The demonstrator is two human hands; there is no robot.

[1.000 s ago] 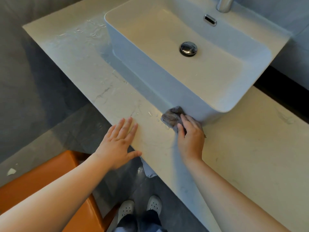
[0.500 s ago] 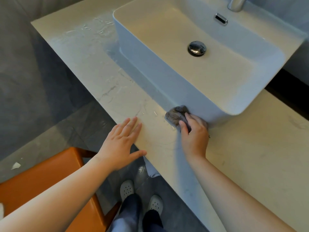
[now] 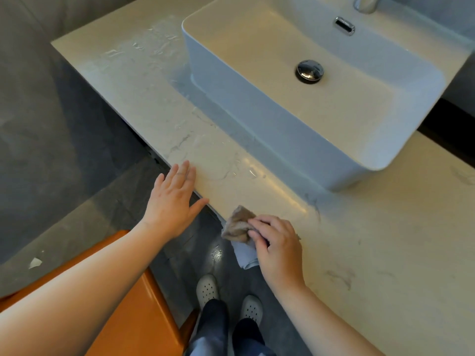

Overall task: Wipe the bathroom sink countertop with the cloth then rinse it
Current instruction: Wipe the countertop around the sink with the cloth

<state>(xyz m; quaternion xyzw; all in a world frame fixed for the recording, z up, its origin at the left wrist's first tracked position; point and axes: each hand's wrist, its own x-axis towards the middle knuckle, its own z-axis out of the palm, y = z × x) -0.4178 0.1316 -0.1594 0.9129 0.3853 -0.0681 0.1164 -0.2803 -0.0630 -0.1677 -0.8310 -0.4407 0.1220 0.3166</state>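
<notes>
The surface (image 3: 385, 227) is a pale, veined stone slab. It looks hard and smooth, and a wet sheen with beads of water (image 3: 144, 47) lies on its far left corner and along the strip in front of the sink (image 3: 257, 124). The sink is a white vessel basin standing on top of the slab, with a tap (image 3: 365, 3) at its back rim. That wet film suggests the slab will be slippery, so a wiping stroke should glide with little drag.

The left hand (image 3: 174, 201) is flat with its fingers straight, fingertips at the front edge of the surface. It holds nothing, and I cannot tell whether it bears down.

The right hand (image 3: 277, 242) has its fingers curled over the cloth (image 3: 237, 223) and pins it at the front edge of the surface, well apart from the sink. The cloth is a small brownish rag, bunched and creased, with its left part sticking out from under the fingers.

It looks soft, light and limp, probably damp. It will take any shape and cannot break, but it may slide out from under a loose touch. I judge it best gathered into a wad under the fingertips and palm for wiping. For rinsing, it should be taken whole in the fist so it can be squeezed under the tap.
</notes>
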